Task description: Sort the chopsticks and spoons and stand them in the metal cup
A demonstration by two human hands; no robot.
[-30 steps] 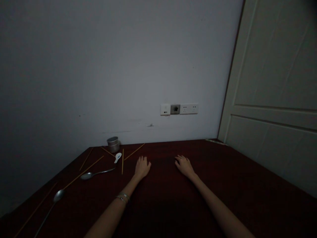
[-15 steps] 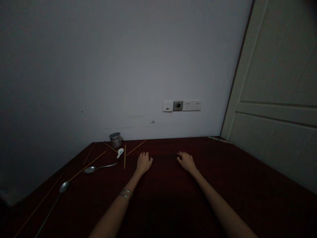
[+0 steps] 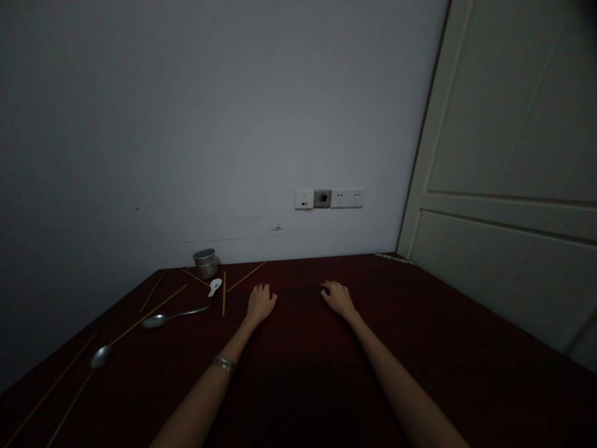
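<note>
My left hand (image 3: 260, 303) rests palm down on the dark red table (image 3: 298, 361), fingers spread and holding nothing. To its right, my right hand (image 3: 339, 298) also lies on the tabletop, open and without anything in it. Nearest to the left hand is an upright-pointing chopstick (image 3: 224, 295), with another chopstick (image 3: 247, 276) slanting behind it. A white soup spoon (image 3: 215, 286) lies beside these, in front of a metal cup (image 3: 205, 264). Further left are a metal spoon (image 3: 156, 321) and a long-handled metal spoon (image 3: 101, 356), with several more chopsticks (image 3: 153, 290) scattered around them.
A pale wall (image 3: 261, 124) rises behind the table, carrying a row of sockets (image 3: 329, 198). At the right stands a white panelled door (image 3: 504, 249). A thin flat strip (image 3: 394, 258) lies at the table's far right corner.
The whole scene has shifted slightly left in view as my head turned a little right. Both hands and the objects on the table keep their places.
</note>
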